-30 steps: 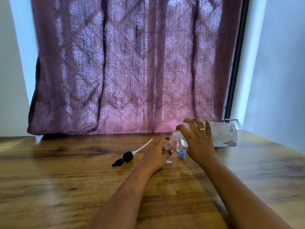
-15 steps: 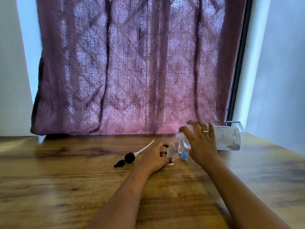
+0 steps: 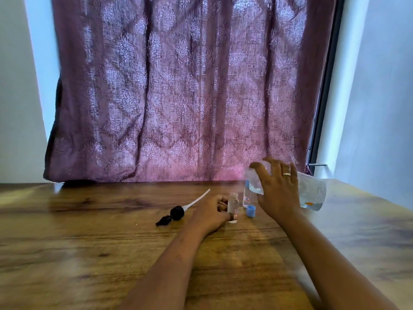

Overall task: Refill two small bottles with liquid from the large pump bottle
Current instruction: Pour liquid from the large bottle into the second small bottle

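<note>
Since half a second ago the right hand (image 3: 279, 191) has carried the large bottle (image 3: 312, 193) slightly upward, so its neck end now rides above the two small bottles rather than level with them. The left hand (image 3: 211, 214) has hardly shifted. The right grip is spread wide over the bottle's shoulder, fingers and thumb curled round the clear wall. It holds the bottle tipped on its side with the base off to the right and somewhat lower, where liquid pools. That hold looks meant to bring the open neck over a small mouth, since the pump head (image 3: 176, 213) with its white tube lies removed on the surface (image 3: 89, 253) to the left. The left grip is narrow, thumb and fingertips pinching the near small bottle (image 3: 233, 203) low on its body, probably to keep so light a thing upright during pouring. That bottle stands uncapped just right of the left fingers, below and left of the large bottle's neck and not yet under it. The second small bottle (image 3: 246, 198), labelled, stands just behind it, almost directly beneath the neck; whether it is capped I cannot tell. A blue cap (image 3: 250, 210) sits loose beside both. The neck's mouth is blurred behind the right fingers, so I cannot tell whether anything is flowing.
</note>
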### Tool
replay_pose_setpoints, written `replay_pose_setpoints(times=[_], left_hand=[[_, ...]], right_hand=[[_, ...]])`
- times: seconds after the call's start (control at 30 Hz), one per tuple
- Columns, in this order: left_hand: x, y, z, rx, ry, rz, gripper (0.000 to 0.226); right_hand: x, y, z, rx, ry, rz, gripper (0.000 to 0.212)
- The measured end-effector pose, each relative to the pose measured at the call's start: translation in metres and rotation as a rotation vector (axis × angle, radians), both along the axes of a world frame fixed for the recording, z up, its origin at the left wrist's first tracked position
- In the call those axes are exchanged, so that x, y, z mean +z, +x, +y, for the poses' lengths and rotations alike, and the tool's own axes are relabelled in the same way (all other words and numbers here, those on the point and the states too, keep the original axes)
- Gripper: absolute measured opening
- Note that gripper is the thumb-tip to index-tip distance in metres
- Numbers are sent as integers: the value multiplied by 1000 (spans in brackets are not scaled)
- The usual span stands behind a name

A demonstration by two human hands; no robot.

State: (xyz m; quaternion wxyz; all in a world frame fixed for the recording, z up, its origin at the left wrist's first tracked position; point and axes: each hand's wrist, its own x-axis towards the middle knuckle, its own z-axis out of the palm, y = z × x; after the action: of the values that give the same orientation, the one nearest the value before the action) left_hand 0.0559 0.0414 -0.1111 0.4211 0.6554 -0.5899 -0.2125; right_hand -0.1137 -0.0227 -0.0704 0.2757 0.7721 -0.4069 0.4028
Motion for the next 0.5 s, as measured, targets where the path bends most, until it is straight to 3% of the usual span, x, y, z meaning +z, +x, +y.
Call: replay_pose_setpoints(times=[0.5], left_hand=[[1,-6,1,-10,-77,-8,40]], right_hand=[[22,-27,-7,235,76,-763,83]])
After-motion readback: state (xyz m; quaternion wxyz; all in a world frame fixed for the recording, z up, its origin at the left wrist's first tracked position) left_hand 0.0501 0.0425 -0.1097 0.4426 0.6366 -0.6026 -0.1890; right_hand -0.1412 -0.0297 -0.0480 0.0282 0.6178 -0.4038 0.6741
